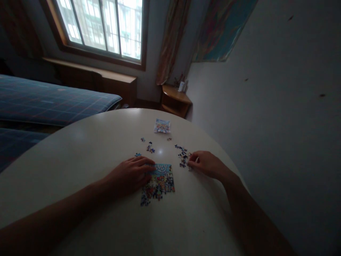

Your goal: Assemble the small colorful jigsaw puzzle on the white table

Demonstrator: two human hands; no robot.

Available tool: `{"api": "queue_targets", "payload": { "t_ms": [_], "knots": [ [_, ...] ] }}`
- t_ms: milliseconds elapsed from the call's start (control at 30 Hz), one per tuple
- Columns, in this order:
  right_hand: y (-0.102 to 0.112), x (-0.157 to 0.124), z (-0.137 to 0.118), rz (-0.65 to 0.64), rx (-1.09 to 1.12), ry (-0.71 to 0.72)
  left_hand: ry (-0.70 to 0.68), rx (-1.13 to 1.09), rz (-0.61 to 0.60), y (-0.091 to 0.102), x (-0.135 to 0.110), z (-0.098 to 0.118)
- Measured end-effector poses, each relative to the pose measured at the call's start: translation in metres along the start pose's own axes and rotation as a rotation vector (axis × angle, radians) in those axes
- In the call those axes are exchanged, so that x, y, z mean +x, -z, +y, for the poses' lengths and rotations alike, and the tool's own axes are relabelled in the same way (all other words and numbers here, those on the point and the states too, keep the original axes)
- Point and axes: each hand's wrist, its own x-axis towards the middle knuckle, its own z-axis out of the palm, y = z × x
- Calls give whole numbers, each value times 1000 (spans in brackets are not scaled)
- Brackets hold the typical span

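A partly assembled jigsaw puzzle [163, 179] lies on the white round table [106, 220]; its lower edge is uneven. Resting flat over the puzzle's upper left side is my left hand [133, 176], fingers stretched out. To the right of it, my right hand [206, 163] pinches with thumb and fingertips at the edge of a cluster of loose puzzle pieces [183, 154]. The piece at those fingertips is mostly hidden. Beyond my left hand lie a few more loose pieces [150, 147], one blue piece [137, 154] close to its knuckles.
A small picture packet [162, 126] lies near the table's far edge. A wall [279, 142] runs along the right. Past the table are a plaid mattress [58, 101], a wooden corner shelf [176, 94] and a barred window [103, 28].
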Motion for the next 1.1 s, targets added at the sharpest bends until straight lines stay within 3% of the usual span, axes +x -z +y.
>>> {"api": "queue_targets", "payload": {
  "t_ms": [333,500,633,867,967,1100],
  "knots": [
    [-12,14,8,146,68,43,14,-7,-7,0,0,0],
    [-23,25,16,278,74,72,17,-20,-29,2,1,1],
    [-29,31,16,276,105,173,15,-15,-15,2,2,1],
    [-35,36,17,329,149,155,26,-32,18,1,1,2],
    [-38,39,19,328,133,156,101,14,56,4,0,-2],
    [-40,41,19,334,166,136,321,169,89,14,-4,-15]
  ]
}}
